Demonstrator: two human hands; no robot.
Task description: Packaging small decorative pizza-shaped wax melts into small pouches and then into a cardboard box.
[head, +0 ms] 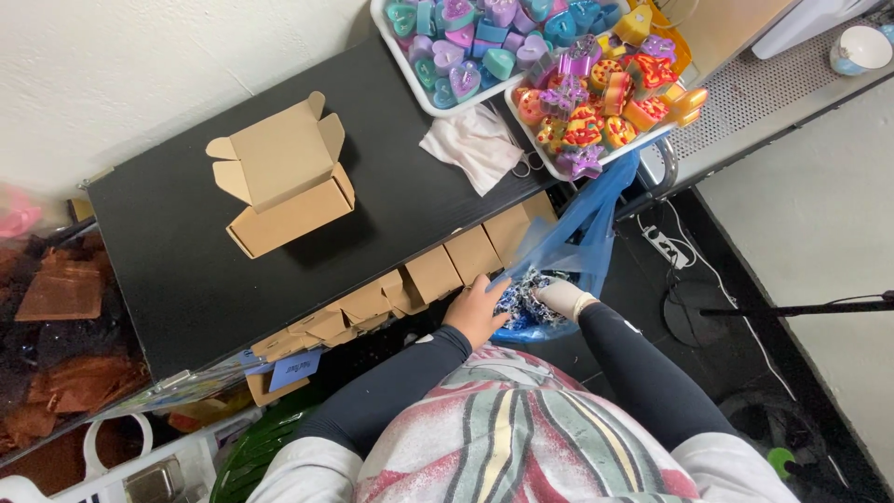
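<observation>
Below the black table (186,270), both hands (475,312) in crinkly blue plastic bag (577,233), fingers' grip hidden, cannot tell

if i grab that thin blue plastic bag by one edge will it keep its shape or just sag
The thin blue plastic bag will probably sag: its film already hangs in folds off the black table. It looks light, though the patterned contents by the left hand and right hand may weigh down the bottom. The glossy film may also slip between fingers.

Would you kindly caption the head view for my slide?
Both hands, left hand and right hand, reach into a blue plastic bag beside an open brown cardboard box.
</observation>
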